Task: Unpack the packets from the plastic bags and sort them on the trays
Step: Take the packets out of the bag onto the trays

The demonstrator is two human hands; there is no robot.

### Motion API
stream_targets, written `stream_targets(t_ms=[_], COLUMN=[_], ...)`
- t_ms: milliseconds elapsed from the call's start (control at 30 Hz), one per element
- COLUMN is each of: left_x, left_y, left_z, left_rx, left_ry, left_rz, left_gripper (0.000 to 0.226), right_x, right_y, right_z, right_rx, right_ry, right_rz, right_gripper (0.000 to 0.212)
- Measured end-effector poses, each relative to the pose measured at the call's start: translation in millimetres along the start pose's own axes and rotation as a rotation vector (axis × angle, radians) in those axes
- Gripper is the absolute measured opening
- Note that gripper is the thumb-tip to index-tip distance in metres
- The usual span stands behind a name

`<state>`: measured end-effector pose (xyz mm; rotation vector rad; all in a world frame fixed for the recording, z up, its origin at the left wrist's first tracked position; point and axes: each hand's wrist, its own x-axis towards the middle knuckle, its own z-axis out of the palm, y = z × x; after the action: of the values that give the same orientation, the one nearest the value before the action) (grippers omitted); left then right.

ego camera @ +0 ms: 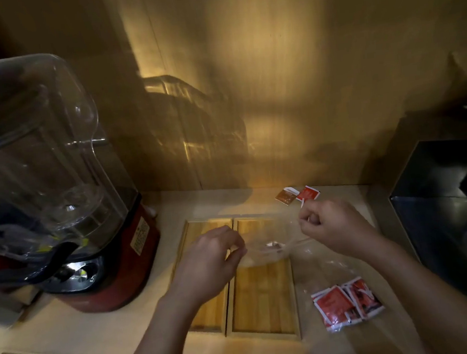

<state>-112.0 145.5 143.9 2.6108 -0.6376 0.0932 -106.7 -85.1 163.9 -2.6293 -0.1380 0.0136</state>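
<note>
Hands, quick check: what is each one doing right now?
Left hand: closed, pinching one edge of the clear plastic bag.
Right hand: closed, pinching the bag's other edge.

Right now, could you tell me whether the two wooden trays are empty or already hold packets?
Empty: both wooden trays show bare wood. The red packets lie on the counter beside them, and two more packets lie beyond.

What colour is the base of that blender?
Red, with a black control panel; the blender base shows clearly in the head view.
</note>
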Motion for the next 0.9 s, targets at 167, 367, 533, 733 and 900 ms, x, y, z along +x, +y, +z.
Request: stream_targets(t_ms=[167, 367, 533, 733, 900], left_x=[-8, 12, 28, 24, -7], left_y=[-5, -28, -55, -59, -62], left_z=[-26, -15, 28, 66, 97], left_rx=[-0.183, -0.376, -0.431, -0.571, -0.536], left_ry=[-0.153, -0.176, -0.06, 0.028, -0.071], left_rz=[-0.039, -0.162, -0.28, -0.539, -0.638], left_gripper=[0.008, 0.011, 0.014, 0.043, 0.056], right_x=[0, 36, 63, 54, 8], right_y=[-7, 1, 14, 33, 35], right_z=[-17, 5, 51, 101, 133], right_rx=[0.156, 0.267, 0.27, 0.461, 0.422], right_ry=[-0.208, -0.303, -0.165, -0.068, -0.187], right_rz=[-0.029, 0.015, 0.125, 0.334, 0.339], right_gripper=[0.023, 0.009, 0.011, 0.016, 0.022])
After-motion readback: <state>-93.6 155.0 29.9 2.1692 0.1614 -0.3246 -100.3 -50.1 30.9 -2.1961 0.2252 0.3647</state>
